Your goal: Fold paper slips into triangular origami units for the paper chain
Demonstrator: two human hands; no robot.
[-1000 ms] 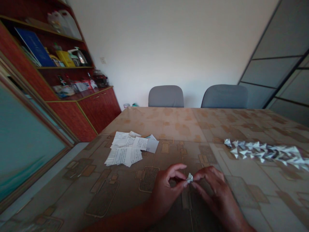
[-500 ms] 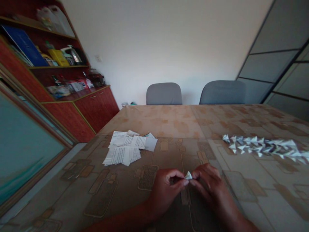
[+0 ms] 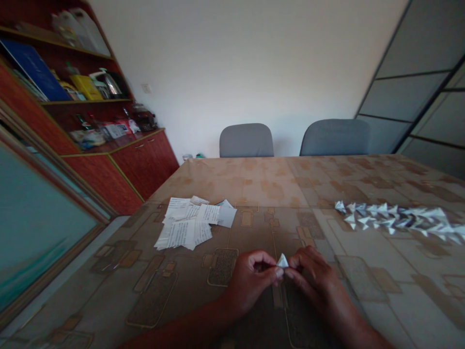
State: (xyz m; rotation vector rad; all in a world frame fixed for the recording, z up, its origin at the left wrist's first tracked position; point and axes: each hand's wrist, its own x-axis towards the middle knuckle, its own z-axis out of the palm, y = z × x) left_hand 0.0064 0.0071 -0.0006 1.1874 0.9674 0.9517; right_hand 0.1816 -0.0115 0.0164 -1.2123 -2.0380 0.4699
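Note:
A small folded paper piece [image 3: 282,261], white and pointed at the top, is held between my two hands above the near part of the table. My left hand [image 3: 250,276] pinches its left side between thumb and forefinger. On the other side, my right hand [image 3: 314,274] grips it with thumb and fingertips. The lower part of the piece is hidden by my fingers. To the left lies a loose pile of printed paper slips [image 3: 189,223]. Several folded paper triangles [image 3: 395,218] stand in rows at the right.
A patterned cloth covers the table [image 3: 254,182]. Beyond its far edge stand two grey chairs, one left [image 3: 246,140] and one right [image 3: 336,138]. A red wooden cabinet [image 3: 145,165] with bottles and a kettle [image 3: 111,83] is at the left.
The folded paper's tip stands slightly higher and shows more clearly between my fingers. Both hands stay in nearly the same place.

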